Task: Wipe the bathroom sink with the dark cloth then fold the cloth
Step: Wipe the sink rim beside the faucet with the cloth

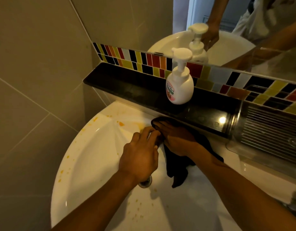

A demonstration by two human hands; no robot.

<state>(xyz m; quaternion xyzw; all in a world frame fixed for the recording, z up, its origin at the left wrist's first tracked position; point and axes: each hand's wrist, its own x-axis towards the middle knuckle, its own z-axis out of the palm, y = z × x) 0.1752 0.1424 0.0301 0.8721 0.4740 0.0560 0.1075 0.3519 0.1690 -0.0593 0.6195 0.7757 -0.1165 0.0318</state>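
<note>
Sink (87,157) is white and round, with orange spots near its left rim and back edge; grey tiles cover the wall; a black shelf (127,85) runs along the back, under bright little tiles and a mirror; a white soap bottle (179,85) stands on it; the dark cloth (177,167) lies at the sink's back edge; the right hand (175,139) presses flat on it; the left hand (140,157) pinches its edge with bent fingers.

A white soap bottle (179,85) with a pump stands on a black shelf (127,87). Behind it runs a strip of little coloured tiles (143,62). Above is a mirror (235,22). A shiny metal rack (270,130) sits at the right.
</note>
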